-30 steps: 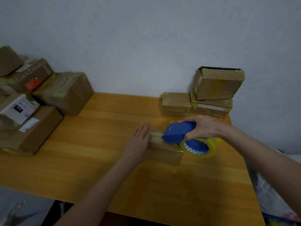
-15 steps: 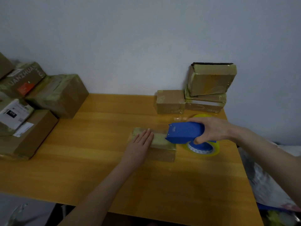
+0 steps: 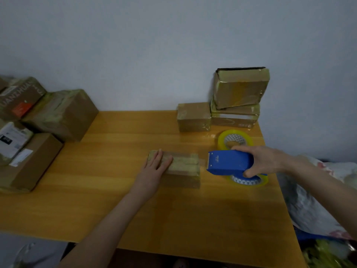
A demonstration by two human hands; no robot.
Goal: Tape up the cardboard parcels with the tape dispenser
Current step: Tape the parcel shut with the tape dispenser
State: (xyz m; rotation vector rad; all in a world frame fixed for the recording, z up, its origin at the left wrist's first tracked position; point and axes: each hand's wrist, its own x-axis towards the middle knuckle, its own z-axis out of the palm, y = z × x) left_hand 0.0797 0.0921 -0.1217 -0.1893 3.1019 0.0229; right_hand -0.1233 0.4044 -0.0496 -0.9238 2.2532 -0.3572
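The tape dispenser (image 3: pixel 229 164), over the parcel (image 3: pixel 183 167) a second ago, has run off its 3 o'clock end, and a clear strip (image 3: pixel 203 162) now spans the gap. The right hand (image 3: pixel 264 161) is clamped round the dispenser. The left hand (image 3: pixel 154 167) lies flat, fingers straight, pinning the parcel mid-surface (image 3: pixel 135 200). The top pass looks laid, so folding down the end or cutting probably comes next.
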